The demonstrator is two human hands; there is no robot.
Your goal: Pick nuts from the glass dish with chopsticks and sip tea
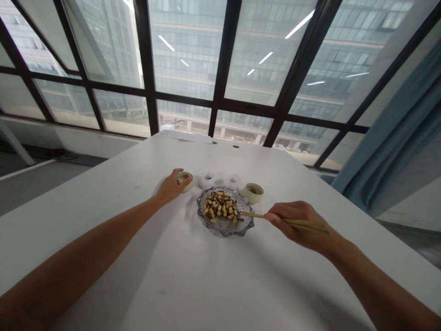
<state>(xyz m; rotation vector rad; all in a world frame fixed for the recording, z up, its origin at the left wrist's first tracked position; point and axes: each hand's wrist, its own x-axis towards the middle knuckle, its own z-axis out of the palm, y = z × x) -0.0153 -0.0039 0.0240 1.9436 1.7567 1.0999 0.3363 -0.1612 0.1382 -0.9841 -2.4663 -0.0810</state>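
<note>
My left hand (pixel 173 185) is closed around the side of a small pale-green cup (pixel 185 182) on the table. In my right hand (pixel 298 222) is a pair of wooden chopsticks (pixel 253 214), pointing left. Their tips reach the right side of a heap of peanuts (pixel 223 209) mixed with dark, slim seeds. The heap lies in a clear glass plate (pixel 225 228) with a scalloped rim, between my hands. Whether the tips pinch a piece is too small to tell.
Behind the plate stand two small white containers, the left container (pixel 206 179) and the right container (pixel 232 181). A second pale-green cup (pixel 253 193) is right of them. White paper (pixel 186 137) lies at the far edge of the white table (pixel 193 285). A blue curtain (pixel 396 128) hangs at right.
</note>
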